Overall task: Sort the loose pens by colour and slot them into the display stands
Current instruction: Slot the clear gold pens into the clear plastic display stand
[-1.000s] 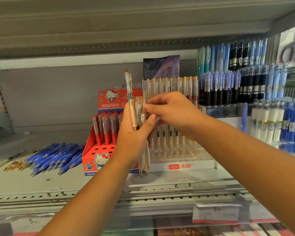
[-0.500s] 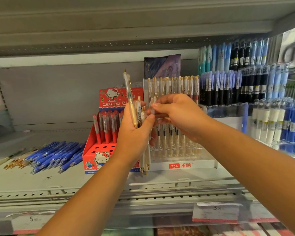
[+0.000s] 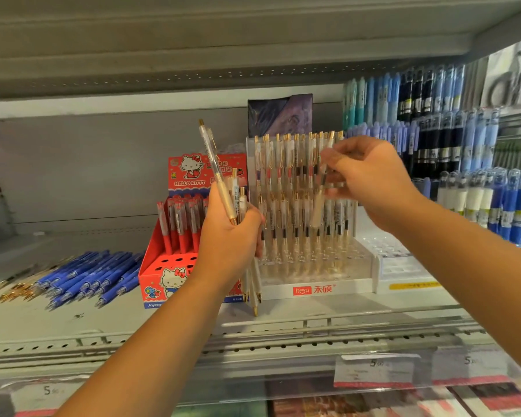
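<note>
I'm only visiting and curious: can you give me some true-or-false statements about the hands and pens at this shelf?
1. The left hand grips a bundle of clear pens. True.
2. The right hand is empty. False: it pinches a single clear pen in front of the clear stand.
3. The blue pens lie loose on the shelf. True.
4. The red box holds blue pens. False: red pens stand in it.

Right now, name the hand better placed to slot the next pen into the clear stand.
Right. The right hand pinches a single pen just in front of the clear stand, while the left hand holds a bundle of pens, its grip full.
</note>
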Motion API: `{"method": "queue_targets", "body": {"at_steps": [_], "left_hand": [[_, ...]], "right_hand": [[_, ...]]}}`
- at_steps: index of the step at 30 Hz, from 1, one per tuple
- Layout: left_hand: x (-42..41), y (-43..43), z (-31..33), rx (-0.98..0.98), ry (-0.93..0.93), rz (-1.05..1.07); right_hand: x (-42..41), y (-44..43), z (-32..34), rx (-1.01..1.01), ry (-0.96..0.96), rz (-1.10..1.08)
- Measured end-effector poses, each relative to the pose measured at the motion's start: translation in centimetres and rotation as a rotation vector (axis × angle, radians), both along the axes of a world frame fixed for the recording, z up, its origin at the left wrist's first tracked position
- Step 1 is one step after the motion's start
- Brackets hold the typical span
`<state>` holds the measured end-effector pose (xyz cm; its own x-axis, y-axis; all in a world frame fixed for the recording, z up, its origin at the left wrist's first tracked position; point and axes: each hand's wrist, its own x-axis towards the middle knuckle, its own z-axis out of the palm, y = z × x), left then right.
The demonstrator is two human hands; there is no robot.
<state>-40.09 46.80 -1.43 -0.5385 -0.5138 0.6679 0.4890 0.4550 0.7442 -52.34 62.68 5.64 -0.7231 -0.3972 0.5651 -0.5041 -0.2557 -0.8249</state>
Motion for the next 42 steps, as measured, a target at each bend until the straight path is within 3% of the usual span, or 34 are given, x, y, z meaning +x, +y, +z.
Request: {"method": "queue_targets", "body": {"at_steps": [5,11,17,22,32,38,42], "left_hand": [[-0.1,-0.1,-0.1,0.013,-0.005,-0.017],[-0.2,-0.1,-0.1,0.011,-0.001,-0.025],[0.0,0.1,0.0,0.009,0.006,-0.035],[0.1,0.1,-0.1,0.011,-0.005,-0.026],[0.3,0.4,0.0,0.011,0.009,-0.052],[0.3,0.4,-0.1,0.005,0.001,-0.048],[0.4,0.5,0.0,-0.019,0.013,-0.052]], "right_hand": [[-2.7,1.8,-1.0,0.060,0.157,-0.215],[-4.8,2.3,-2.9,0.102,0.218,-0.335],[-5.6,1.9,-4.0,0.122,0.204,-0.354],[-6.1,1.9,-4.8,0.295,0.229,-0.315],[-6.2,2.8,-5.2,0.404,0.306,-0.269],[-4.5,2.6,-4.8,0.364,0.662,-0.580],[-1.4,1.4,-3.6,0.329,0.768,-0.338]]}}
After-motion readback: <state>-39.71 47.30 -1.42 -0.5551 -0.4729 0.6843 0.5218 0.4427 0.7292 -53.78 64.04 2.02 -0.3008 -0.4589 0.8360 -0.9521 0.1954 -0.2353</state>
